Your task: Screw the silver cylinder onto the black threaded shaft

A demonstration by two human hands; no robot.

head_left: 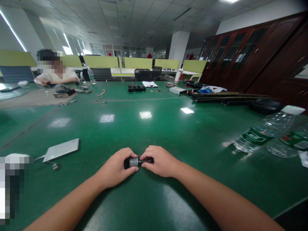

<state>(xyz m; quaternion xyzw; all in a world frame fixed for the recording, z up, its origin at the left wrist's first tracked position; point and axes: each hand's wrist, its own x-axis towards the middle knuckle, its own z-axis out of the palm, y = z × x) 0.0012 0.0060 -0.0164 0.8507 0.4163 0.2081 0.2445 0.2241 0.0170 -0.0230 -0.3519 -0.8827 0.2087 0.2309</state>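
Low in the middle of the head view, a small cylindrical part (pixel 134 162), silver-grey with a black end, lies level above the green table (pixel 154 128). My left hand (pixel 117 168) is closed round its body, thumb below and fingers above. From the part's right end a thin dark shaft (pixel 141 162) sticks out. My right hand (pixel 160 161) pinches this shaft between thumb and fingers, close beside the left fingertips. The palms hide some of both ends.
A silver power bank (pixel 62 150) with a white cable lies at the left. Two water bottles (pixel 261 134) stand at the right. Black rails (pixel 216 97), a black tray (pixel 136 88) and papers are farther back. A person (pixel 56 75) sits across the table at the far left.
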